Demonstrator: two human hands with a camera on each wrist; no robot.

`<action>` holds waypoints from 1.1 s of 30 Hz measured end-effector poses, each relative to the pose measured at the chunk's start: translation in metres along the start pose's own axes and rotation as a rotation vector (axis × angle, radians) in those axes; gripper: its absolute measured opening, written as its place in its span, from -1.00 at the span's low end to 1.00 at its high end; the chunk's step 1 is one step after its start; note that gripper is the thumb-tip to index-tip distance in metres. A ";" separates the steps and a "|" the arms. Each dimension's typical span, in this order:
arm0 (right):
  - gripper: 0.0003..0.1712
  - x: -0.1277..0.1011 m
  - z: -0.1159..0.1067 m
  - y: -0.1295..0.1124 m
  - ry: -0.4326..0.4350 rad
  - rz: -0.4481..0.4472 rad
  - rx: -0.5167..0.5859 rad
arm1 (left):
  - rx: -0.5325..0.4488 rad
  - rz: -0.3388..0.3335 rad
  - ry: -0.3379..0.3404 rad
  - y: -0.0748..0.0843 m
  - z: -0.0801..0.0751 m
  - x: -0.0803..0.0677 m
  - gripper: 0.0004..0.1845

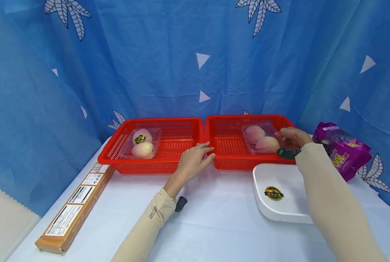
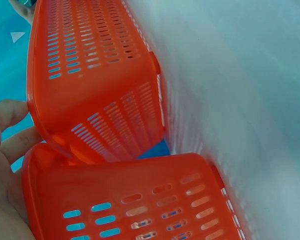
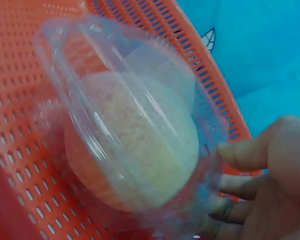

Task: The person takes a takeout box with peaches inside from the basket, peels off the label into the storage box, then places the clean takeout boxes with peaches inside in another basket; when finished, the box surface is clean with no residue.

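Two red baskets stand side by side, the left basket (image 1: 178, 145) and the right basket (image 1: 227, 145). Each holds a clear clamshell with two peaches: one clamshell (image 1: 142, 143) on the left, the other clamshell (image 1: 260, 140) (image 3: 135, 140) on the right. My right hand (image 1: 291, 136) (image 3: 259, 185) pinches the right clamshell's rim, thumb on top and fingers beneath. My left hand (image 1: 198, 154) (image 2: 5, 150) reaches with straight fingers to where the two baskets meet and holds nothing. The left wrist view shows both basket corners (image 2: 90, 150) close up.
A white foam tray (image 1: 286, 207) with a round sticker lies in front of the right basket. A purple bag (image 1: 342, 151) sits at the right edge. A long brown box (image 1: 75, 207) lies along the table's left edge. Blue curtains close in the back and sides.
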State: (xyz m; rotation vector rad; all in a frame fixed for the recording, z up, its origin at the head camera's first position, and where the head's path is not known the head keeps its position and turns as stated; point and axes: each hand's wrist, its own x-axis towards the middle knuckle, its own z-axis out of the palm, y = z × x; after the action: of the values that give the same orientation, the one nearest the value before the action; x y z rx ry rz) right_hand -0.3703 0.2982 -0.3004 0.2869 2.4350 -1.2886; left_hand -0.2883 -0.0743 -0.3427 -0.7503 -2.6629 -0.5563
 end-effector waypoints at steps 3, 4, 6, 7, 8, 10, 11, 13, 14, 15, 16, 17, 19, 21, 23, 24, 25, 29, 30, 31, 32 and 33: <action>-0.62 0.000 0.003 0.000 0.028 -0.023 -0.041 | 0.003 0.001 0.005 0.000 0.001 0.000 -0.59; -0.60 0.000 0.003 -0.001 0.034 -0.022 -0.062 | 0.002 0.002 0.007 0.000 0.001 0.000 -0.59; -0.59 0.001 0.003 -0.003 0.037 -0.017 -0.097 | 0.003 0.004 0.010 -0.001 0.001 0.000 -0.59; -0.59 0.001 0.003 -0.004 0.034 -0.015 -0.107 | 0.003 0.005 0.011 -0.001 0.001 0.000 -0.59; -0.58 0.002 0.002 -0.005 0.029 -0.013 -0.117 | 0.002 0.005 0.012 -0.001 0.001 0.000 -0.59; -0.55 0.005 0.001 -0.006 0.017 -0.009 -0.135 | 0.006 0.006 0.016 -0.001 0.001 0.000 -0.60; -0.53 0.007 0.000 -0.006 0.017 -0.007 -0.144 | 0.009 0.006 0.019 -0.001 0.001 0.000 -0.60; -0.50 0.008 -0.001 -0.006 0.025 -0.005 -0.157 | 0.007 0.002 0.015 -0.001 0.001 0.000 -0.60; -0.48 0.007 -0.001 -0.006 0.031 -0.005 -0.164 | 0.008 0.000 0.013 -0.001 0.001 0.000 -0.60; -0.46 0.007 -0.002 -0.006 0.032 -0.007 -0.169 | 0.009 -0.002 0.010 -0.001 0.001 0.000 -0.60; -0.45 0.006 -0.001 -0.006 0.034 -0.011 -0.174 | 0.007 -0.005 0.006 0.000 0.001 0.000 -0.60; -0.44 0.005 -0.001 -0.006 0.037 -0.016 -0.177 | 0.002 -0.006 0.002 0.000 0.000 0.000 -0.59; -0.43 0.001 0.000 -0.007 0.038 -0.030 -0.178 | -0.004 -0.010 -0.004 0.000 0.000 0.000 -0.59; -0.42 -0.001 0.000 -0.007 0.039 -0.048 -0.176 | -0.009 -0.012 -0.005 0.000 0.000 0.000 -0.59; -0.42 -0.004 0.000 -0.007 0.039 -0.060 -0.183 | -0.017 -0.012 -0.008 0.000 -0.001 0.000 -0.59; -0.41 -0.004 0.000 -0.007 0.038 -0.066 -0.187 | -0.021 -0.013 -0.012 0.000 -0.001 0.000 -0.59; -0.41 -0.005 0.000 -0.007 0.036 -0.071 -0.192 | -0.025 -0.015 -0.018 0.000 -0.002 0.000 -0.58; -0.40 -0.005 -0.003 -0.006 0.033 -0.083 -0.197 | -0.033 -0.013 -0.048 0.000 -0.007 -0.003 -0.55; -0.39 -0.005 -0.005 -0.006 0.033 -0.089 -0.199 | -0.030 -0.014 -0.050 -0.001 -0.009 -0.004 -0.55; -0.37 -0.006 -0.006 -0.006 0.031 -0.093 -0.200 | -0.030 -0.017 -0.049 -0.001 -0.014 -0.005 -0.54; -0.36 -0.006 -0.008 -0.007 0.030 -0.098 -0.201 | -0.033 -0.020 -0.040 -0.003 -0.018 -0.007 -0.54; -0.34 -0.007 -0.009 -0.008 0.025 -0.104 -0.204 | -0.042 -0.027 -0.029 -0.004 -0.024 -0.008 -0.54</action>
State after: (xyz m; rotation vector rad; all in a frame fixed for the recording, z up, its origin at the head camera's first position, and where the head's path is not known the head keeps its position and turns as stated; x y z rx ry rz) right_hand -0.3690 0.3014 -0.2871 0.1239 2.6078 -1.0708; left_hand -0.2791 -0.0921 -0.3261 -0.7405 -2.6998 -0.6142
